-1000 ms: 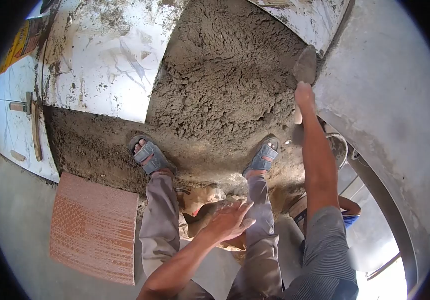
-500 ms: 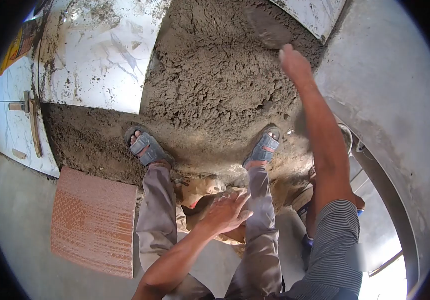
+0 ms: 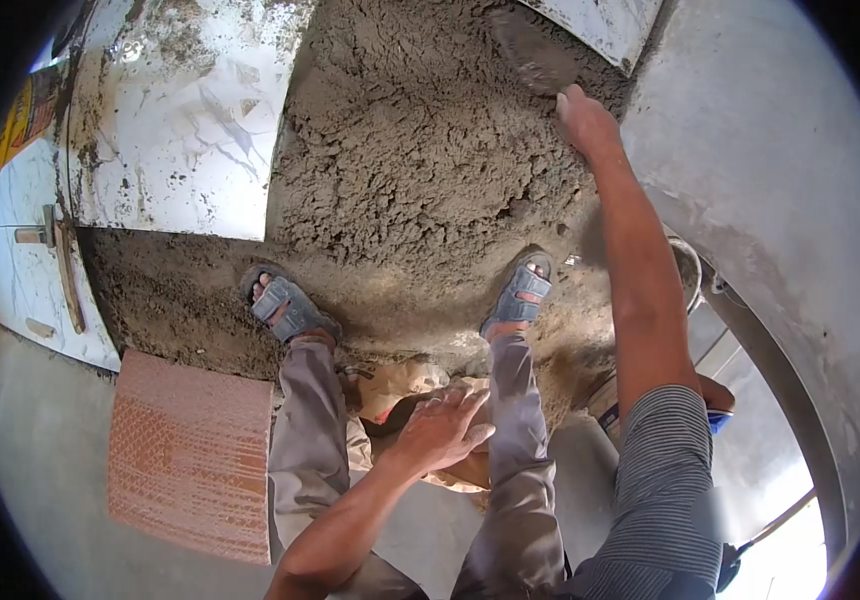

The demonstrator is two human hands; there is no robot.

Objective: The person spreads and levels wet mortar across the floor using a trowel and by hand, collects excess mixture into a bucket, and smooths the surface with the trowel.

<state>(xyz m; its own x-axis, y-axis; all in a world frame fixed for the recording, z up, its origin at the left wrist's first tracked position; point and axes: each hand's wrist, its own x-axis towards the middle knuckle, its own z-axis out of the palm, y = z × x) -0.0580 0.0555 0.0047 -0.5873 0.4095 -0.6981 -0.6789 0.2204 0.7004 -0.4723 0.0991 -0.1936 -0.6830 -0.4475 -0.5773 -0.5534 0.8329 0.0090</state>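
My right hand (image 3: pixel 590 122) is closed around the handle of a mortar-smeared trowel (image 3: pixel 533 55). Its blade, slightly blurred, lies against the wet grey mortar (image 3: pixel 410 150), close to the corner of a white marbled tile (image 3: pixel 605 28) at top right. The handle is mostly hidden by the fingers. Lower down, my left hand (image 3: pixel 440 435) hangs palm down between my knees with its fingers apart, holding nothing. Beneath it is a crumpled brown paper bag (image 3: pixel 400 385).
Dirty white tiles (image 3: pixel 175 130) lie at left, with a hammer (image 3: pixel 69 275) on one. A reddish tile (image 3: pixel 190 455) sits by my left leg. My sandalled feet stand at the mortar's near edge. A grey wall (image 3: pixel 750 150) rises at right; someone's limb shows behind my right arm.
The view has shifted slightly, so the tiles appear lower and further left. The trowel sits a little nearer the top-right tile. My left hand keeps nearly the same pose.
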